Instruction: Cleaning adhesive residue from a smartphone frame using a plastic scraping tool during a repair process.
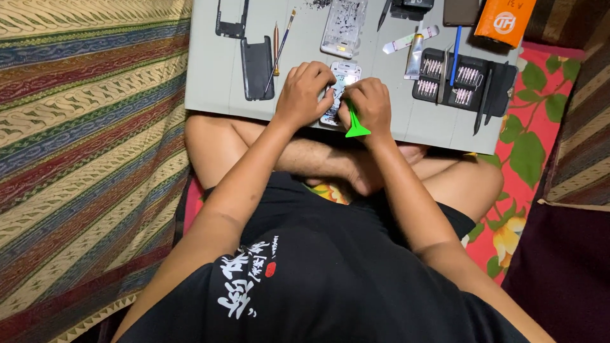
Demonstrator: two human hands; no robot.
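The phone [338, 89] lies at the near edge of the grey mat [216, 82], pinned by your left hand [304, 95], while your right hand [368, 105] grips a green pry tool [356, 124] at its edge. Its back cover [257, 67] already lies left of it and a stripped frame [343, 28] beyond it; the bit set [454, 79] to its right sits unused, and the phone itself looks only partly opened.

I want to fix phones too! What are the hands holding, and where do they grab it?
The right hand grips a green plastic pry tool by its upper end. The left hand steadies a small opened phone at its side.
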